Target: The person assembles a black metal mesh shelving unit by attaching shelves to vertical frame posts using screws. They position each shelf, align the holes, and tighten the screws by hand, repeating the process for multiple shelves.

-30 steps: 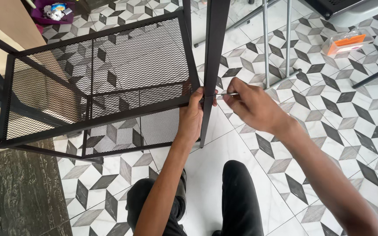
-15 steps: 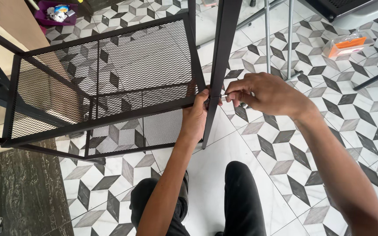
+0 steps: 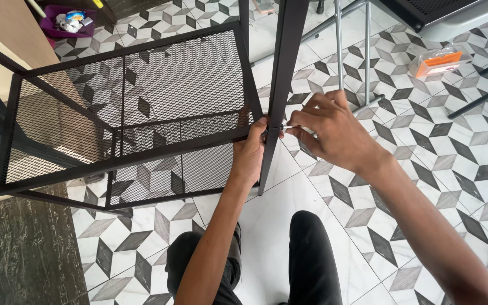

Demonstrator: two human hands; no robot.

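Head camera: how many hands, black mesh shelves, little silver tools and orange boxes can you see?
Hands: 2, the left hand on the black post and the right hand pinching the tool.
Black mesh shelves: 2.
Small silver tool: 1.
Clear box with orange inside: 1.
Total: 6.

Black metal upright (image 3: 282, 85): flat narrow post you work on, standing nearly vertical, leaning slightly, lower end on tiled floor.

Black mesh shelf (image 3: 136, 107): expanded-metal panel in dark frame, tilted on edge, lying left of upright, its right corner butting against upright at mid-height.

Small silver tool (image 3: 296, 128): thin shiny metal piece, horizontal, just right of upright, tip touching upright at shelf-corner joint; mostly hidden by your fingers, exact kind unclear.
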